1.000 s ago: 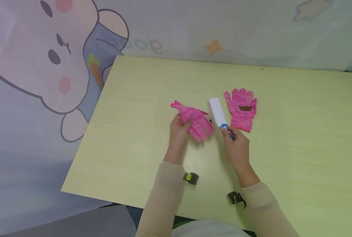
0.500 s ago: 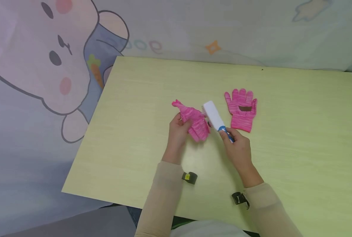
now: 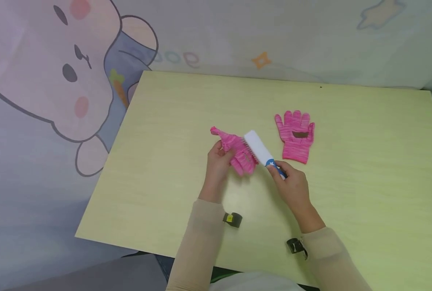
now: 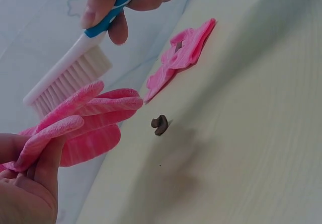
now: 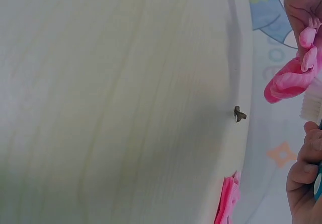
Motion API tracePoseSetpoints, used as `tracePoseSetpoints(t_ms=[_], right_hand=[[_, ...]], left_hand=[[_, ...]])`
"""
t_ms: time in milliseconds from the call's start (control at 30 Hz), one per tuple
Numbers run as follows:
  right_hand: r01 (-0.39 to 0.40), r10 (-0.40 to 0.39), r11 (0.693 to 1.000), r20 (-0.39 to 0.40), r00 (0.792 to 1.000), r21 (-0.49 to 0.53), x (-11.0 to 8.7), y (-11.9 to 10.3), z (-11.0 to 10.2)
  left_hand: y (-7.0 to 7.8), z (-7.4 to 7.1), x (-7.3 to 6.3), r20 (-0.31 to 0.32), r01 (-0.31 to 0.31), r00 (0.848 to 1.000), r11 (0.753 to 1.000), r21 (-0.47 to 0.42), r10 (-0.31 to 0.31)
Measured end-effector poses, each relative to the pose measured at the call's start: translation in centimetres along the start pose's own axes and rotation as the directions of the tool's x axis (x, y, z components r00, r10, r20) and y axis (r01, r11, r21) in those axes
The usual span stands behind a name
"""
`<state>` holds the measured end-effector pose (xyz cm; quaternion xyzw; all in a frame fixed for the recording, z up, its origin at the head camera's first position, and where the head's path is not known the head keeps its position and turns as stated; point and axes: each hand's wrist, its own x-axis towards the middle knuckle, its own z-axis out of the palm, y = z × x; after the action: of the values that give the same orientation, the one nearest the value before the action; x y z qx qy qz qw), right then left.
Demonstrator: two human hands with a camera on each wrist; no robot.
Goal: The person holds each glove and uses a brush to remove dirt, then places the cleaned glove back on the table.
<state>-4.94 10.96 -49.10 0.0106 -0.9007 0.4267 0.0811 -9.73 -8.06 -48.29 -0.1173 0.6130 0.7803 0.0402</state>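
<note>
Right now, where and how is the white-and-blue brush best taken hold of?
The brush is likely best gripped by its slim blue handle, coming from the person's near right, as the right hand does: the handle slants that way, while the bristles face the pink glove in the left hand.

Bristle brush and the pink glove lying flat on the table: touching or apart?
Apart: the head view shows bare tabletop between the bristle brush and the flat pink glove.

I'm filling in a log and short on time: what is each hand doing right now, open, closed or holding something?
Left hand: closed, pinching a pink knit glove.
Right hand: closed, holding a white bristle brush by its blue handle.
</note>
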Motion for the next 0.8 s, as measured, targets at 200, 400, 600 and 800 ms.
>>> tracePoseSetpoints(t_ms=[200, 400, 600, 800], right_hand=[[0.0, 0.0, 1.0, -0.05, 0.999, 0.0, 0.0, 0.3, 0.2], [-0.128, 0.132, 0.991, -0.098, 0.986, 0.048, 0.4, 0.6, -0.4], [-0.196, 0.226, 0.959, -0.134, 0.965, 0.204, 1.0, 1.6, -1.9], [-0.205, 0.239, 0.941, -0.1, 0.966, 0.267, 1.2, 1.8, -2.3]], left_hand=[[-0.1, 0.3, 0.0, 0.012, -0.031, 0.999, 0.999, 0.017, 0.031], [0.0, -0.3, 0.0, 0.011, -0.035, 0.999, 0.995, 0.089, 0.034], [0.2, -0.6, 0.2, 0.169, -0.217, 0.973, 0.871, 0.441, 0.157], [0.2, 0.4, -0.2, 0.358, -0.536, 0.826, 0.41, 0.738, 0.435]])
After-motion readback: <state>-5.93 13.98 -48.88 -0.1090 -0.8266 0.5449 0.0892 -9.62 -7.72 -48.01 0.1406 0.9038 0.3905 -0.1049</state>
